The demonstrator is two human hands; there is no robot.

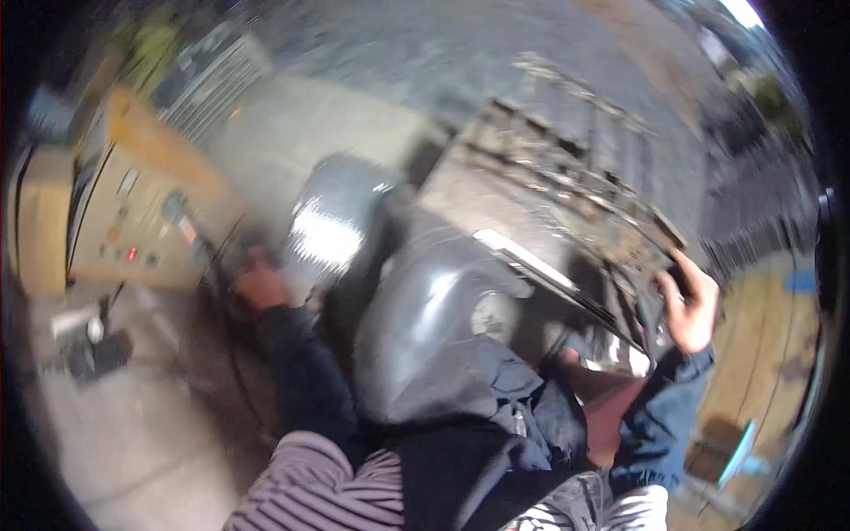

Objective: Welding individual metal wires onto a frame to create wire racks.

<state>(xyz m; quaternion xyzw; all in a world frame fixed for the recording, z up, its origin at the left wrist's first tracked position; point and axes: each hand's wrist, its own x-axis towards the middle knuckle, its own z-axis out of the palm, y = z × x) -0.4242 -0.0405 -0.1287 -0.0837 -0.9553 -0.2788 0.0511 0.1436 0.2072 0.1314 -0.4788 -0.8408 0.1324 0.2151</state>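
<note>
My left hand [263, 281] is smeared by motion beside a dark cable [232, 350]; its fingers are too blurred to tell what they hold. My right hand [691, 305] is at the right edge of a worn metal bench [482, 190], thumb and fingers apart. Close to it, several metal strips and bars lie along the bench, among them a bright narrow strip [527, 261]. A large dark grey, glossy curved shell [421, 332] lies between my arms, in front of my body. Beyond it stands a shiny silvery rounded thing [332, 221], blurred.
At left stands a box-shaped machine [142, 217] with an orange top, a beige front panel, a red light and a plugged-in cable. Small white and black items [88, 341] lie on the floor near it. A wooden plank surface [757, 345] is at right.
</note>
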